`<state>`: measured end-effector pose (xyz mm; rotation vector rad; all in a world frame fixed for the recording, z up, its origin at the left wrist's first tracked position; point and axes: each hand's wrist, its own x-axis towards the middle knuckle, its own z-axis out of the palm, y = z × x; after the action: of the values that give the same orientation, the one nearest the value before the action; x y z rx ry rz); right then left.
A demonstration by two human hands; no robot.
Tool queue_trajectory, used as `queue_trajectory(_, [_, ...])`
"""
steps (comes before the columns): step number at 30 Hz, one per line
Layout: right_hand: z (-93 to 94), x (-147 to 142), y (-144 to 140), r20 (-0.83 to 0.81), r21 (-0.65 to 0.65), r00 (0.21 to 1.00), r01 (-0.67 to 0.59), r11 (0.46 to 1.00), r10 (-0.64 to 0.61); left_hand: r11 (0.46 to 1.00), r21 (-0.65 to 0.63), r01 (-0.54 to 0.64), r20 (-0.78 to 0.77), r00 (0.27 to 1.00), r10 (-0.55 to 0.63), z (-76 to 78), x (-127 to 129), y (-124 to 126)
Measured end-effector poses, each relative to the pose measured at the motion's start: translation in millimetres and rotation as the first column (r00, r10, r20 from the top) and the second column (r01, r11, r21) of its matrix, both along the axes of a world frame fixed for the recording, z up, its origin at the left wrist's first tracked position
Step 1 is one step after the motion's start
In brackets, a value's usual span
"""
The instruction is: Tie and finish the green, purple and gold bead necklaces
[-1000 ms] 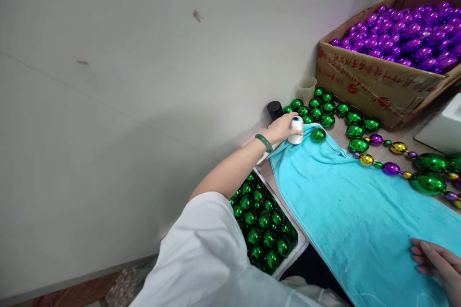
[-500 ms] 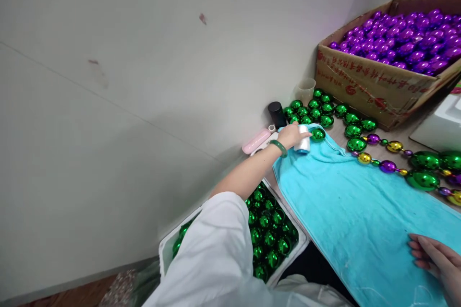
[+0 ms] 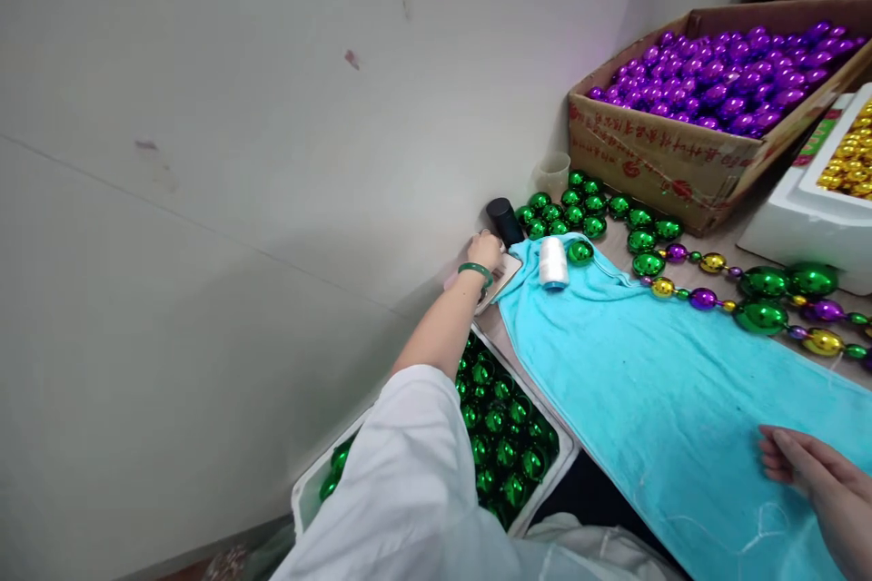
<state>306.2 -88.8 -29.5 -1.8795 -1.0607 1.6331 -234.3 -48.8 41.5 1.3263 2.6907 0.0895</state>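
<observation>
My left hand, with a green bangle at the wrist, reaches to the wall side of the table. Its fingers bend down over a pink case and a pale flat phone-like object; what they grip is hidden. A white thread spool stands untouched on the turquoise towel, beside a green bead. Over the towel's right part, my right hand is closed, fingers curled with the thumb against them. Whether it holds anything does not show. Loose white thread lies below it.
A black cylinder, a translucent cup and green beads line the wall. Behind are a carton of purple beads and a foam box of gold ones. A bead string lies right; a white bin holds green beads.
My left hand has let go of the thread spool, leaving it standing on the towel, and moved left to the pink case. My right hand stays nearly in place. The view has turned slightly right.
</observation>
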Motion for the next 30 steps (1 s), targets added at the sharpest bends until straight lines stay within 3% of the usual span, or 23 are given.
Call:
queue_trajectory(5, [8.2, 4.7, -5.7, 0.146, 0.068, 0.988, -0.058, 0.996, 0.048, 0.993, 0.106, 0.042, 0.075, 0.996, -0.051, 30.9, 16.8, -17.4])
queue_trajectory(8, [26.0, -11.6, -12.8, 0.324, 0.309, 0.944, -0.162, 0.937, 0.057, 0.967, 0.181, 0.181, 0.199, 0.956, -0.217, 45.4, 62.4, -33.3])
queue_trajectory(9, [35.5, -20.4, -16.1, 0.355, 0.441, 0.934, -0.21, 0.873, 0.045, 0.939, 0.241, 0.243, 0.257, 0.918, -0.304, 48.3, 84.3, -38.4])
queue_trajectory(10, [46.4, -30.1, -19.5, 0.363, 0.595, 0.931, -0.258, 0.761, 0.032, 0.889, 0.351, 0.294, 0.334, 0.847, -0.412, 50.5, 108.3, -43.2])
queue_trajectory(12, [69.5, -49.3, -25.1, 0.384, 0.812, 0.922, -0.359, 0.46, 0.042, 0.797, 0.508, 0.327, 0.453, 0.685, -0.57, 53.8, 158.5, -52.5])
queue_trajectory(13, [80.1, -57.2, -27.2, 0.406, 0.863, 0.913, -0.398, 0.311, 0.042, 0.768, 0.543, 0.34, 0.495, 0.61, -0.619, 54.9, 182.9, -56.8])
queue_trajectory(14, [89.3, -62.9, -28.9, 0.437, 0.877, 0.898, -0.437, 0.201, 0.045, 0.744, 0.566, 0.354, 0.518, 0.549, -0.656, 55.6, 206.0, -60.8])
queue_trajectory(15, [96.5, -66.0, -30.6, 0.459, 0.88, 0.888, -0.459, 0.121, 0.025, 0.721, 0.584, 0.373, 0.531, 0.497, -0.686, 55.8, 227.2, -64.4])
queue_trajectory(16, [101.8, -66.3, -32.7, 0.484, 0.872, 0.875, -0.482, 0.077, 0.001, 0.696, 0.601, 0.392, 0.534, 0.452, -0.715, 55.3, 246.7, -67.6])
queue_trajectory(18, [106.5, -59.1, -38.8, 0.53, 0.848, 0.845, -0.528, 0.046, -0.072, 0.644, 0.635, 0.426, 0.523, 0.377, -0.764, 52.7, 280.3, -72.9])
queue_trajectory(21, [104.4, -35.6, -51.7, 0.571, 0.819, 0.801, -0.571, 0.058, -0.178, 0.584, 0.672, 0.456, 0.494, 0.312, -0.812, 47.1, 320.3, -78.7])
queue_trajectory(30, [92.9, 28.7, -78.4, 0.633, 0.754, 0.644, -0.64, 0.151, -0.429, 0.471, 0.718, 0.512, 0.38, 0.279, -0.882, 40.7, 405.3, -90.1])
